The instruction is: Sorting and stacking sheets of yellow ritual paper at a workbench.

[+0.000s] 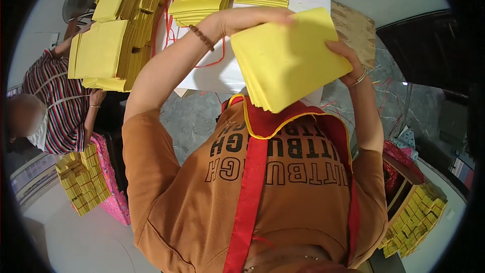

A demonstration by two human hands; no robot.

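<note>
A thick stack of yellow paper sheets point(290, 60) is held up in front of my chest, above the near edge of the white table. Its lower left side shows the layered edges, slightly fanned. My left hand point(252, 19) grips the far left edge, its fingers partly blurred and partly behind the stack. At the right edge my right hand point(348, 63) has its thumb on the top face, the other fingers hidden underneath. Below the stack hangs my red apron point(273, 120) with yellow trim.
Tall piles of yellow paper point(108, 45) stand on the white table point(220, 78), with more piles point(199, 0) farther back. Red string point(169, 20) lies among them. A person in a striped top point(63, 101) works at the left. Yellow bundles point(417, 217) are stacked low at the right.
</note>
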